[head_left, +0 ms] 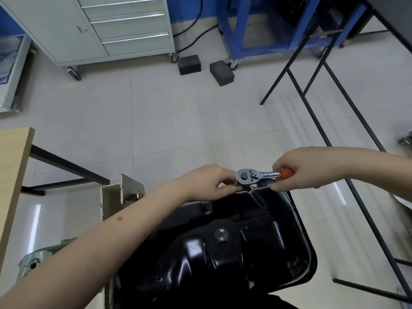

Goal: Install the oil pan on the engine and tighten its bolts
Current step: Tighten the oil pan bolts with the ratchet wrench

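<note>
A glossy black oil pan (223, 246) lies bottom-up over the engine, with a drain bolt (221, 234) on its raised middle. A chrome ratchet (250, 176) with a red handle stands over the pan's far rim, above a brass-coloured bolt (253, 186). My right hand (305, 169) grips the red handle. My left hand (211, 181) pinches the socket under the ratchet head. The socket itself is mostly hidden by my fingers.
A grey engine-stand bracket (124, 192) rises left of the pan. A wooden tabletop (13, 175) is at the left edge, and black frame legs (334, 121) stand at the right. Two black blocks (221, 72) and a grey drawer cabinet (124, 27) stand on the tiled floor beyond.
</note>
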